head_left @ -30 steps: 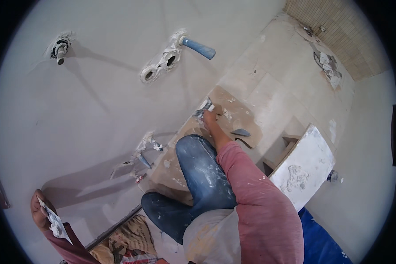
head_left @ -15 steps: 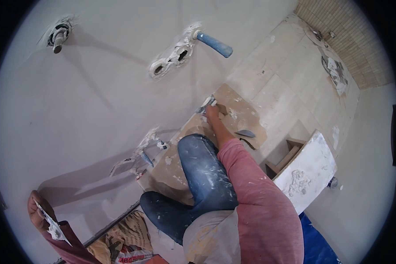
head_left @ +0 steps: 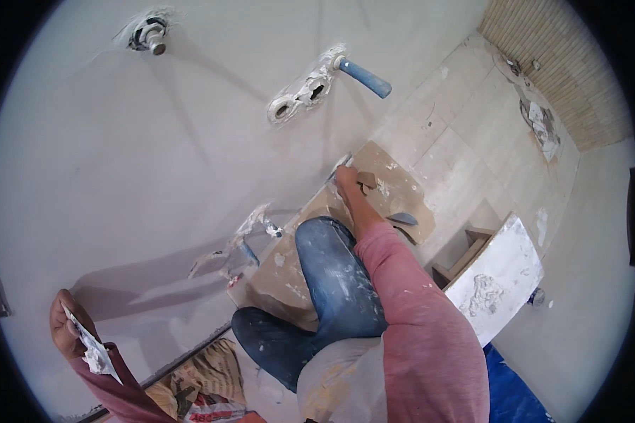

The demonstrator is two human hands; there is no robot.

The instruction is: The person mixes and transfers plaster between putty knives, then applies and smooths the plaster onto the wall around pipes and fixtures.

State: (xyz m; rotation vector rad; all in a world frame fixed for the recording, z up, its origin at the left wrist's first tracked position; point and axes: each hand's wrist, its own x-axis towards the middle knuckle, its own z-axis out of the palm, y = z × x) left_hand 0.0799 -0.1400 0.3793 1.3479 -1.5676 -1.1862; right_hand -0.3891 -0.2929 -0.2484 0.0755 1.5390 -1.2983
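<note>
At the lower left, my left hand [head_left: 67,328] is closed around a flat putty knife [head_left: 97,352]. A lump of white plaster clings to its blade. My right hand [head_left: 345,180] reaches down to the foot of the grey wall [head_left: 169,176], closed on a second putty knife [head_left: 340,166]. Its narrow pale blade is seen nearly edge-on along the wall, and my fingers hide the handle. Beneath that hand lies a brown board [head_left: 409,190] spotted with plaster. On it are a small brown scrap [head_left: 366,180] and a grey curved blade-like piece [head_left: 403,219].
A blue pipe [head_left: 364,77] juts from the wall beside plastered holes [head_left: 298,100]; lower pipe stubs [head_left: 261,227] stick out near my knee. At right a white plaster-smeared panel [head_left: 497,282] rests on a wooden frame [head_left: 466,257]. Sacks [head_left: 208,374] and a blue sheet [head_left: 511,388] lie near me.
The view has shifted a little, so the wall fittings sit further right. My right hand has turned its putty knife from showing a plastered face to nearly edge-on at the wall.
</note>
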